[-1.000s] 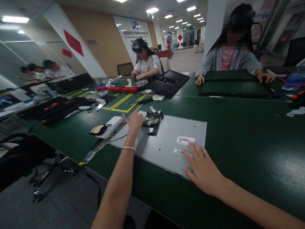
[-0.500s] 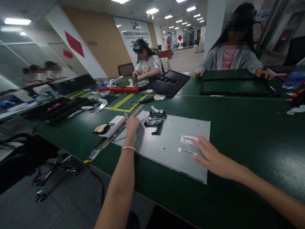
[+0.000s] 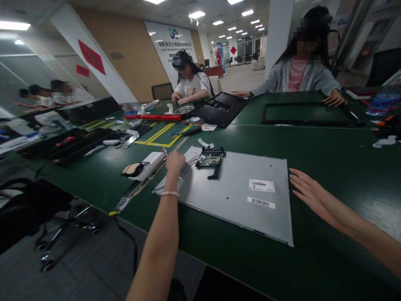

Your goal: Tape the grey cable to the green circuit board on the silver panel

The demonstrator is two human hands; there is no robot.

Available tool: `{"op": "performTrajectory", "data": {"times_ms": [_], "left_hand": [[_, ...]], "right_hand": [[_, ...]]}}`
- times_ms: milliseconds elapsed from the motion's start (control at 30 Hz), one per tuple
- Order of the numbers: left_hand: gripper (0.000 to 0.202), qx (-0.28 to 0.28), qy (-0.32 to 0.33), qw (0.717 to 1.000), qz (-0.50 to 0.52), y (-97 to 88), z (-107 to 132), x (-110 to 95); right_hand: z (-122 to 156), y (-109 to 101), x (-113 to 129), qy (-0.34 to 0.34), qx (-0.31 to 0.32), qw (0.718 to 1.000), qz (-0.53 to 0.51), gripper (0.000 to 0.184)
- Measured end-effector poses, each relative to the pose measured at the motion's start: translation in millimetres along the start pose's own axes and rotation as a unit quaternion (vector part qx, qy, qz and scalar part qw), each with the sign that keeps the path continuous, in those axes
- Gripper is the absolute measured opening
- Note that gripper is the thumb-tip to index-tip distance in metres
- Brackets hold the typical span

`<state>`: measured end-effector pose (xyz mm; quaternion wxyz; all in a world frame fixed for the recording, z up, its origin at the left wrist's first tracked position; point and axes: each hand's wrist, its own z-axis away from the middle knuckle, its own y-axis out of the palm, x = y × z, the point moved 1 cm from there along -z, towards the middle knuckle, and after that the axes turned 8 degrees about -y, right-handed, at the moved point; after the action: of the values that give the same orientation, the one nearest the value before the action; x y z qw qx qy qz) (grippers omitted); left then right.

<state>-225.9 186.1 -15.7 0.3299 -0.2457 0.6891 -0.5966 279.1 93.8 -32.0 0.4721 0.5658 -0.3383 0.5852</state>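
A grey metal panel (image 3: pixel 232 196) lies flat on the green table (image 3: pixel 328 150), with a small circuit board (image 3: pixel 210 158) on its far left part and two white labels (image 3: pixel 262 185) near its right side. My left hand (image 3: pixel 174 162) rests on the panel's far left edge next to the board, fingers curled over thin wires; what they hold is hidden. My right hand (image 3: pixel 308 194) hovers open, fingers stretched, just off the panel's right edge over the table.
A white device with a beige pad (image 3: pixel 142 166) lies left of the panel. Across the table one person holds a black frame (image 3: pixel 308 114), another works by an open black monitor shell (image 3: pixel 222 108). Tools, red strip and yellow floor-tape marks lie at far left.
My right hand has slid off the panel's labels to the right, past the panel's edge. My left hand drew back slightly from the circuit board to the panel's left edge.
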Motion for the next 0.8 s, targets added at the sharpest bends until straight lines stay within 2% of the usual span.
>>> {"op": "performTrajectory", "data": {"times_ms": [200, 367, 533, 667, 800], "left_hand": [[0.034, 0.02, 0.02, 0.999, -0.038, 0.3, 1, -8], [0.034, 0.028, 0.049, 0.996, -0.073, -3.7, 9, -17], [0.034, 0.029, 0.101, 0.989, -0.107, -4.6, 24, -30], [0.038, 0.028, 0.137, 0.981, -0.133, -2.8, 33, -39], [0.04, 0.036, 0.161, 0.975, -0.151, -2.2, 36, -43]], "right_hand": [[9, -11, 0, 0.02, -0.011, 0.998, -0.05, 0.065], [12, -47, -9, 0.037, -0.017, 0.996, -0.08, 0.061], [17, -78, -14, 0.061, -0.064, 0.988, -0.125, 0.059], [20, -86, -11, 0.073, -0.095, 0.98, -0.158, 0.06], [22, -86, -9, 0.07, -0.096, 0.979, -0.167, 0.059]]}}
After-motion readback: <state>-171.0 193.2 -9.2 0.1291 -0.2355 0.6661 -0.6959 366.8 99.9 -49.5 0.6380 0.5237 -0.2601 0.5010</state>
